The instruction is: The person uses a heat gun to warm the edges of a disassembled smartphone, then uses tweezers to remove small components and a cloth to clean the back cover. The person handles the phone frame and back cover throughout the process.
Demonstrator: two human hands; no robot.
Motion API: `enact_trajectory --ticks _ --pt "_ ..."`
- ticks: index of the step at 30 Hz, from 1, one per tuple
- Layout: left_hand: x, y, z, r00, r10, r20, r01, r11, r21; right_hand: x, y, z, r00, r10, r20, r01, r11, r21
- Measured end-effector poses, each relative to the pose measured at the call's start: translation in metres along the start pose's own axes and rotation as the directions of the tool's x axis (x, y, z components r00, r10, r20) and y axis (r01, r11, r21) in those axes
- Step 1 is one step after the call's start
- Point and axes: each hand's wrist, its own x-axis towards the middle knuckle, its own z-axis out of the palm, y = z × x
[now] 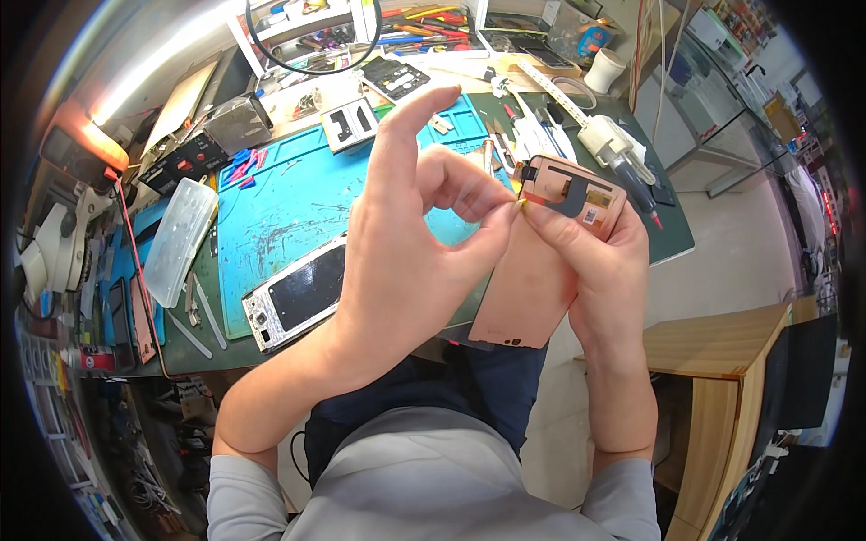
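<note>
A copper-coloured phone screen panel (528,288), its back toward me, is gripped along its right edge by my right hand (606,261). That thumb presses beside a dark flex cable (566,200) near the panel's top. My left hand (406,234) reaches across to the panel's upper left edge. Its thumb and a finger pinch together at a tiny yellowish spot, and what they hold is too small to make out. The left forefinger points up, away from the pinch. Behind my left wrist, an opened phone (302,293) with a dark middle lies on the mat, partly hidden.
A blue repair mat (271,216) covers much of the bench. Left stand a clear plastic case (180,239), metal tweezers (209,316) and an orange multimeter (86,144). A caulking-gun-like dispenser (613,149) lies right. Far back are assorted tools (424,32) and a ring magnifier (314,69).
</note>
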Motion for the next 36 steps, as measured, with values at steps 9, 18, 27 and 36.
enact_trajectory --ticks 9,18,27,36 --pt "0.004 0.01 -0.008 0.994 -0.104 -0.043 0.1 0.991 -0.088 0.004 -0.004 -0.009 0.996 0.014 -0.094 -0.002 0.992 0.122" --pt "-0.006 0.002 -0.025 0.939 -0.333 0.082 0.343 0.902 -0.262 -0.002 -0.004 -0.056 0.985 0.125 -0.119 -0.102 0.978 0.183" --pt "-0.129 -0.028 0.058 0.511 -0.638 0.577 0.86 0.387 -0.334 -0.074 -0.02 -0.162 0.847 -0.058 -0.528 0.109 0.992 0.067" --pt "-0.18 -0.258 0.164 0.323 -0.898 0.298 0.884 0.174 -0.434 -0.178 0.003 -0.244 0.576 0.005 -0.817 0.036 0.999 0.031"
